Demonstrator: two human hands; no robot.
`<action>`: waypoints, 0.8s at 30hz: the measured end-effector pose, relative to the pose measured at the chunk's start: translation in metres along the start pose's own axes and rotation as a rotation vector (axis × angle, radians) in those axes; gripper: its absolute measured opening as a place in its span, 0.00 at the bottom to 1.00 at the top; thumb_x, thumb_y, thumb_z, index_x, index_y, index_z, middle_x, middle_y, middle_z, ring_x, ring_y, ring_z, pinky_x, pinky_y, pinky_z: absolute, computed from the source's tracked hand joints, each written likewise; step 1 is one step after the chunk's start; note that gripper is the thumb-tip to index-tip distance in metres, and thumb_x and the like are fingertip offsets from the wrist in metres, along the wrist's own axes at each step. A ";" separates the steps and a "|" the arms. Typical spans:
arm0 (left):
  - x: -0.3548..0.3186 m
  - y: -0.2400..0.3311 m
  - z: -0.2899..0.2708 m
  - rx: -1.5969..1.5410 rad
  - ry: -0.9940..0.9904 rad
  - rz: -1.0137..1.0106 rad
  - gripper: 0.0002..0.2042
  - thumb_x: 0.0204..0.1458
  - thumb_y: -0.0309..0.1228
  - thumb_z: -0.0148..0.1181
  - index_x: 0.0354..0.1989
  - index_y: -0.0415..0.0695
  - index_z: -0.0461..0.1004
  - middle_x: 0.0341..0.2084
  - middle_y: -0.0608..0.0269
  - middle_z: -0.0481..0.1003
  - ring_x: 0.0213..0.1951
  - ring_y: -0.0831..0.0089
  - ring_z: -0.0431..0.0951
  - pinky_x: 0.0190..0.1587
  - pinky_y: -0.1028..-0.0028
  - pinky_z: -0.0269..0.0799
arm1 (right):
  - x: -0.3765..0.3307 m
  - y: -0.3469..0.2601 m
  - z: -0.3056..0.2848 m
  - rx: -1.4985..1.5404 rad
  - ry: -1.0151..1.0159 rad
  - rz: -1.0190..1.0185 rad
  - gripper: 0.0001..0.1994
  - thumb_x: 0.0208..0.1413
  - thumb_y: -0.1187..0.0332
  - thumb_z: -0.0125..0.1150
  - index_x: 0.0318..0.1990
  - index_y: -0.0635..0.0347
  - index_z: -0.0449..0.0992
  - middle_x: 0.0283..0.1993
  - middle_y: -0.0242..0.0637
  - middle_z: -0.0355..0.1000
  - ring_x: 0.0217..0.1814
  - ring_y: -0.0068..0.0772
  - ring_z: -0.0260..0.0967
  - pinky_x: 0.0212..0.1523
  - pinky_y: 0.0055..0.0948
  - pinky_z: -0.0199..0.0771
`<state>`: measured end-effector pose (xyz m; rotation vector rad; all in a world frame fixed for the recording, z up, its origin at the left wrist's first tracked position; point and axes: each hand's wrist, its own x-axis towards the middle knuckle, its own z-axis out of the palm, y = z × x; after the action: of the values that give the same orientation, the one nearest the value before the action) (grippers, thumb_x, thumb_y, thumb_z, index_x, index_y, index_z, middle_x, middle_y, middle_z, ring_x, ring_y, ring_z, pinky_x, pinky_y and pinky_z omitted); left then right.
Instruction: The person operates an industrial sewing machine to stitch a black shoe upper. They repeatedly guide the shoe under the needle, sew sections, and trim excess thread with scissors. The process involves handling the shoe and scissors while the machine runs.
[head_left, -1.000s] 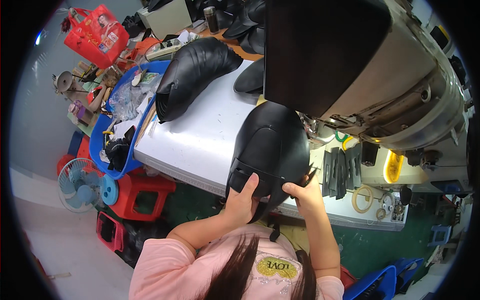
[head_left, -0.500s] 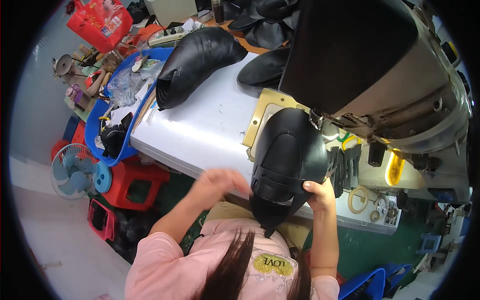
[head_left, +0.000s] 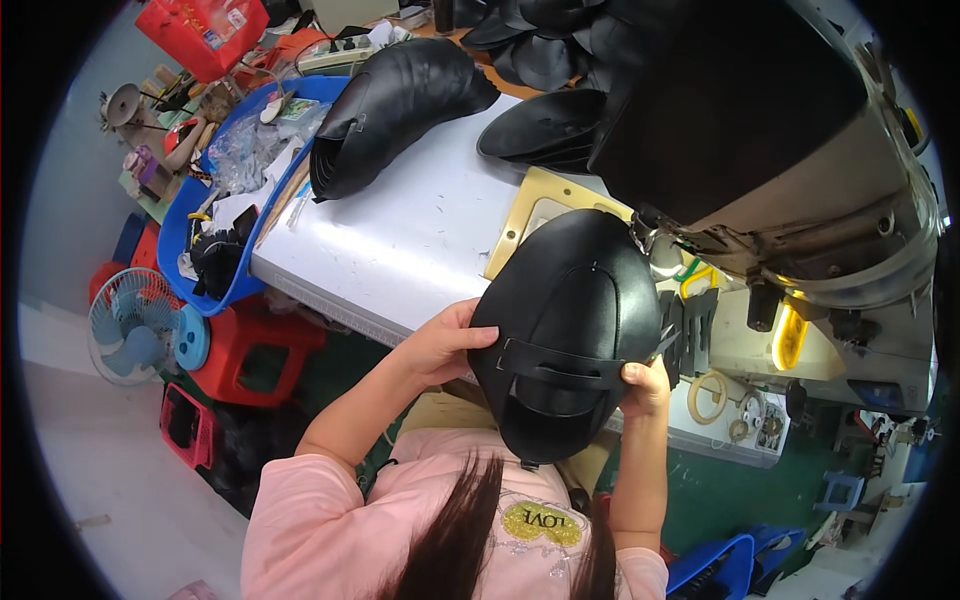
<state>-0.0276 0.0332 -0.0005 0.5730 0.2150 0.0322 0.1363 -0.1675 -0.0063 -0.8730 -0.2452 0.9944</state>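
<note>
Left hand (head_left: 442, 345) and right hand (head_left: 645, 387), fingers clamped on a black leather piece (head_left: 570, 325)
Most fingertips hidden behind; shirt patch (head_left: 541, 523) bears lettering.

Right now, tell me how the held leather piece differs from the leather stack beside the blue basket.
The leather piece is held in the left hand and right hand; the leather stack lies on the table. The piece is opened out; the stack is curled over. The piece has a strap across it; none shows on the stack. Both are black and glossy.

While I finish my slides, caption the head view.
Left hand and right hand hold a black shoe upper beside a machine.
</note>
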 end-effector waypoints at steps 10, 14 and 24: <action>-0.001 -0.014 0.031 1.866 -0.162 1.154 0.19 0.37 0.29 0.56 0.42 0.43 0.64 0.46 0.52 0.63 0.49 0.58 0.63 0.52 0.53 0.54 | 0.002 -0.010 0.039 -0.211 0.159 -0.023 0.26 0.32 0.81 0.63 0.45 0.65 0.66 0.40 0.37 0.68 0.40 0.29 0.67 0.44 0.28 0.68; 0.032 -0.013 0.034 2.027 -0.311 1.319 0.16 0.38 0.27 0.56 0.38 0.42 0.66 0.43 0.53 0.66 0.48 0.58 0.66 0.51 0.54 0.59 | 0.006 -0.016 0.051 -0.215 0.142 -0.106 0.25 0.32 0.82 0.62 0.44 0.66 0.65 0.38 0.37 0.68 0.39 0.28 0.67 0.42 0.27 0.68; 0.082 0.020 0.057 1.802 -0.361 1.472 0.07 0.36 0.21 0.56 0.27 0.36 0.71 0.35 0.51 0.71 0.39 0.56 0.72 0.42 0.64 0.70 | 0.028 -0.035 0.038 -0.131 0.276 -0.063 0.20 0.36 0.72 0.67 0.40 0.61 0.68 0.36 0.35 0.68 0.34 0.25 0.67 0.34 0.22 0.69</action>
<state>0.0648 0.0264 0.0414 2.3993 -0.6979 1.2537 0.1529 -0.1330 0.0388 -1.1040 -0.1028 0.7954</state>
